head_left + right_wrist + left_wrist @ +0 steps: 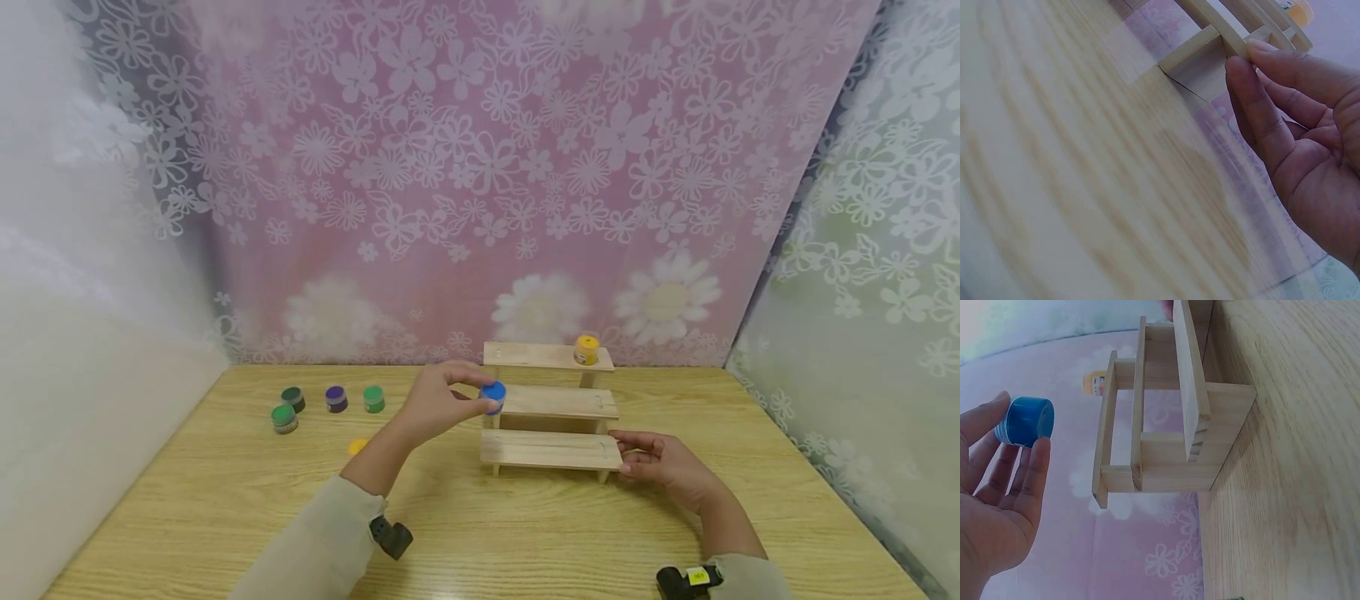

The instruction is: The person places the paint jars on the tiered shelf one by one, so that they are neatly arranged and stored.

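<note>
My left hand (pixel 442 408) pinches a small blue paint jar (pixel 492 393) between thumb and fingertips, in front of the left end of a three-step wooden shelf (pixel 551 450). In the left wrist view the blue jar (pixel 1030 422) is tilted on its side in that frame, apart from the steps. At the shelf's right side, my right hand (pixel 671 467) grips the end of the lowest step with thumb and fingers. The right wrist view shows those fingertips (pixel 1244 72) at the board's corner. A yellow paint jar (pixel 587 350) stands on the top step's right end.
Several paint jars stand on the left of the wooden table (pixel 187 500): a dark green one (pixel 293 399), a purple one (pixel 336 398) and green ones (pixel 373 398). A yellow item (pixel 357 447) is partly hidden behind my left forearm. A flowered curtain (pixel 480 208) hangs behind.
</note>
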`<state>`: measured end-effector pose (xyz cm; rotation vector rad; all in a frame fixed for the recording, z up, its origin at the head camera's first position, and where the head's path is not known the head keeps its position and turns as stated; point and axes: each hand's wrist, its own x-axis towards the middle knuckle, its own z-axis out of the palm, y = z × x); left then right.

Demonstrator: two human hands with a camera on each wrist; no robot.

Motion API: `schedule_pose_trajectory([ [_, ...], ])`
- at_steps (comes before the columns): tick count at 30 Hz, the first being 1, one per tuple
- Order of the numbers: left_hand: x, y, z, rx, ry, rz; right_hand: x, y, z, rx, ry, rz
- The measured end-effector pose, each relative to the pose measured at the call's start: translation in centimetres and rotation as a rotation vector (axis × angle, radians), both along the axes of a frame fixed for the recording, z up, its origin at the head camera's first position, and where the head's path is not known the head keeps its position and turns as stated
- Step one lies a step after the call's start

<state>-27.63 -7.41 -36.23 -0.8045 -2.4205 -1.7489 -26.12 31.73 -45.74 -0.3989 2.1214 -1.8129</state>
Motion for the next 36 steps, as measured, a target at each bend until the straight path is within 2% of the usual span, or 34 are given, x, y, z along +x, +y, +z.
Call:
schedule_pose_trajectory([
  [3,-0.2,0.6,0.2,-0.001,0.006,0.001,0.0,0.0,0.0,-0.004,0.002,0.004],
  [13,-1.0,2.3,0.8,0.012,-0.06,0.019,0.1,0.0,0.0,0.007,0.013,0.006],
  [22,-2.4,4.1,1.0,-0.049,-0.051,0.095,0.0,-0.1,0.1,0.01,0.012,0.006],
  [28,-3.2,5.2,1.2,-0.027,-0.084,0.13,0.1,-0.1,0.2,0.002,0.006,0.006],
  [36,-4.7,6.5,1.0,0.012,-0.064,0.174,0.2,-0.1,0.3,0.0,0.005,0.017],
])
